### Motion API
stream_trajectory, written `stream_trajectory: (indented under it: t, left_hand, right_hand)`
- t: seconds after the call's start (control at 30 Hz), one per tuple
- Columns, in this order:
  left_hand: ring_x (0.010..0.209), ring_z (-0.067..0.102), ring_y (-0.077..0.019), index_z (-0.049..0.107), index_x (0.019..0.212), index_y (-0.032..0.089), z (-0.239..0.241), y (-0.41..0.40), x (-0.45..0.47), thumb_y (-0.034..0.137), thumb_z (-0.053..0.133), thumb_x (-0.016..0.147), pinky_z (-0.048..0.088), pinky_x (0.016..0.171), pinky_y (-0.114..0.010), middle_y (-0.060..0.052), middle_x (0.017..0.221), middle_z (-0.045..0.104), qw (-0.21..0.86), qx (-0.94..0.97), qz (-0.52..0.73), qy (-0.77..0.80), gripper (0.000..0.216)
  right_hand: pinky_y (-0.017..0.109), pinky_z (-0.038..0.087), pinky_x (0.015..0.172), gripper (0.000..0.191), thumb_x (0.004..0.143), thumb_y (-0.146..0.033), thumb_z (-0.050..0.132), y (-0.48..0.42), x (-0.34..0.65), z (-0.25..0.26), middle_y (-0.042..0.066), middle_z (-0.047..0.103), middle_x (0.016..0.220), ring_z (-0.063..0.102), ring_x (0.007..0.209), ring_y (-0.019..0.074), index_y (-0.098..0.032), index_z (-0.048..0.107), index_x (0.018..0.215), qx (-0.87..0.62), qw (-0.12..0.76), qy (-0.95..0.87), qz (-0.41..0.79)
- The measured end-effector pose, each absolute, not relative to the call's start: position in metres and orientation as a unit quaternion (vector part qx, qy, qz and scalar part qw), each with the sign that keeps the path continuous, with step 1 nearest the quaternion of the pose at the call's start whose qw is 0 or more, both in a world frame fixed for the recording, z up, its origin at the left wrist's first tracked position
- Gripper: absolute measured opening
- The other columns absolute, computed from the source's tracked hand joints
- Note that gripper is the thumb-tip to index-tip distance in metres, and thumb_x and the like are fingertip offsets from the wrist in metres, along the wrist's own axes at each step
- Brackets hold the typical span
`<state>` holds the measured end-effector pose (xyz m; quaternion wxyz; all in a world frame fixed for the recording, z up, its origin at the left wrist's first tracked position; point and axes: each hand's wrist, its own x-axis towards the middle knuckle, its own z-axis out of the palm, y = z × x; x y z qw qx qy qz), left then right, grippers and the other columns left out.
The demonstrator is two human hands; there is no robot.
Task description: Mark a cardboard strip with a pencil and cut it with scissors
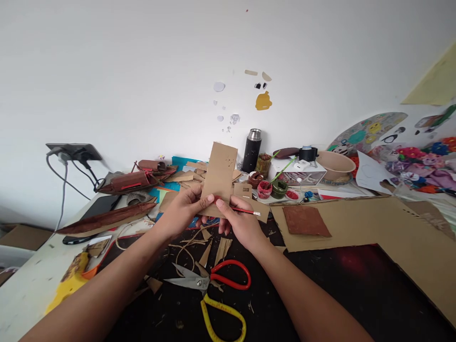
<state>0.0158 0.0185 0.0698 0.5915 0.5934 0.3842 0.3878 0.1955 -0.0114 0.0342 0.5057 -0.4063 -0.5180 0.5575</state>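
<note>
Both my hands hold a rectangular cardboard piece (221, 166) upright over the table. My left hand (185, 209) grips its lower left edge, thumb on the front face. At the lower right edge, my right hand (242, 221) pinches the cardboard and also keeps a red pencil (245, 210) tucked in its grip, the tip end hidden. Below the hands lie scissors (199, 283) with blades spread, one handle red and the other yellow. Cardboard scraps (223, 249) are scattered around them on the black mat (171, 313).
A black flask (251, 151) and open paint jars (264, 189) stand at the back. A brown painted square (306, 221) rests on a large cardboard sheet (363, 223) at right. Brown painted cardboard models (124, 182) and a yellow glue gun (73, 280) are at left.
</note>
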Motion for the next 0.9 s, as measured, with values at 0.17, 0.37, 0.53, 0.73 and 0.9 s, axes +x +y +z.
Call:
stream_trajectory:
  t: [0.17, 0.37, 0.53, 0.73, 0.9]
  left_hand:
    - [0.049, 0.059, -0.0093, 0.071, 0.097, 0.016, 0.0752, 0.0159, 0.0180, 0.057, 0.087, 0.082, 0.045, 0.040, -0.019, -0.001, 0.077, 0.069, 0.602, 0.583, 0.386, 0.386, 0.047]
    - [0.061, 0.064, -0.0121, 0.074, 0.103, 0.015, 0.0732, 0.0161, 0.0182, 0.052, 0.090, 0.080, 0.052, 0.050, -0.022, -0.004, 0.085, 0.073, 0.632, 0.565, 0.377, 0.373, 0.046]
    - [0.059, 0.061, -0.0108, 0.073, 0.103, 0.017, 0.0676, 0.0186, 0.0168, 0.049, 0.088, 0.082, 0.047, 0.047, -0.022, -0.003, 0.086, 0.072, 0.611, 0.571, 0.396, 0.380, 0.041]
    - [0.047, 0.055, -0.0089, 0.069, 0.103, 0.017, 0.0683, 0.0181, 0.0165, 0.051, 0.084, 0.085, 0.039, 0.041, -0.022, 0.000, 0.076, 0.068, 0.601, 0.592, 0.375, 0.385, 0.042]
    - [0.047, 0.055, -0.0100, 0.066, 0.100, 0.017, 0.0742, 0.0131, 0.0215, 0.054, 0.081, 0.087, 0.040, 0.042, -0.022, 0.000, 0.072, 0.068, 0.596, 0.609, 0.369, 0.371, 0.042]
  right_hand:
    - [0.020, 0.044, 0.040, 0.046, 0.090, -0.067, 0.071, -0.0121, 0.1955, 0.0341, -0.005, 0.061, 0.051, 0.060, 0.043, 0.0122, -0.021, 0.065, 0.087, -0.413, 0.506, -0.521, 0.549]
    - [0.020, 0.044, 0.040, 0.049, 0.090, -0.070, 0.071, -0.0108, 0.1961, 0.0329, -0.006, 0.060, 0.053, 0.061, 0.043, 0.0127, -0.022, 0.065, 0.087, -0.414, 0.514, -0.518, 0.544]
    - [0.020, 0.043, 0.040, 0.048, 0.090, -0.069, 0.070, -0.0106, 0.1965, 0.0341, -0.006, 0.060, 0.052, 0.060, 0.043, 0.0125, -0.022, 0.065, 0.088, -0.415, 0.507, -0.524, 0.544]
    - [0.020, 0.043, 0.040, 0.046, 0.089, -0.066, 0.072, -0.0095, 0.1968, 0.0345, -0.006, 0.060, 0.052, 0.060, 0.043, 0.0123, -0.021, 0.068, 0.095, -0.410, 0.510, -0.518, 0.552]
    - [0.019, 0.043, 0.040, 0.044, 0.089, -0.064, 0.073, -0.0103, 0.1965, 0.0356, -0.006, 0.060, 0.051, 0.059, 0.042, 0.0120, -0.021, 0.067, 0.093, -0.405, 0.518, -0.513, 0.552]
